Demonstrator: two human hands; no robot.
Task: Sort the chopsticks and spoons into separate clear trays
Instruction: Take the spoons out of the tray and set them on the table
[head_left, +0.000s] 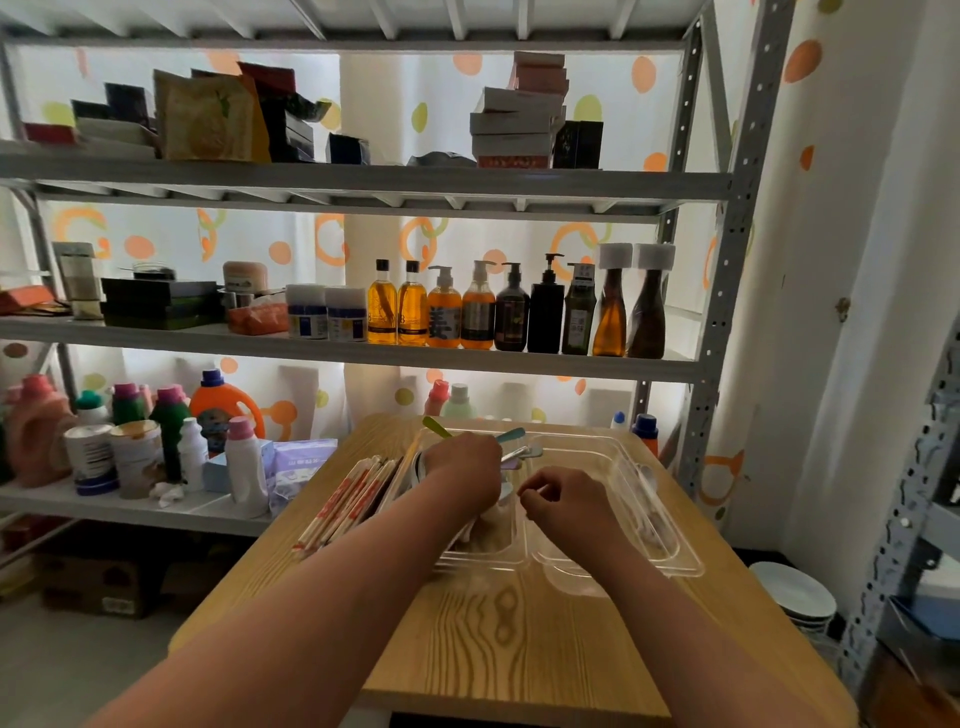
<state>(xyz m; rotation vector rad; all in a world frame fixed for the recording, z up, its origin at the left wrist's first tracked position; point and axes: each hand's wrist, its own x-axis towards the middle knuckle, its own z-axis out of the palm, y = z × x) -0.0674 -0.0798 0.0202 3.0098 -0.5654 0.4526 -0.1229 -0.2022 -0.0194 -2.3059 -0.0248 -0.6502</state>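
Observation:
Two clear trays stand side by side on a small wooden table (519, 639). My left hand (462, 470) is over the left tray (483, 564), shut on a bunch of spoons (511, 435) whose green, teal and metal ends stick out past my fingers. My right hand (563, 499) hovers over the near end of the right tray (670, 551) with its fingers curled; I see nothing in it. A pile of paper-wrapped chopsticks (348, 499) lies on the table to the left of the trays. A few spoons lie along the right tray's far side.
A metal shelf rack (363, 179) stands right behind the table, its lowest shelf crowded with detergent bottles (223, 405) and tins at table height. A stack of white plates (797, 592) sits on the floor to the right. Another rack rises at the far right.

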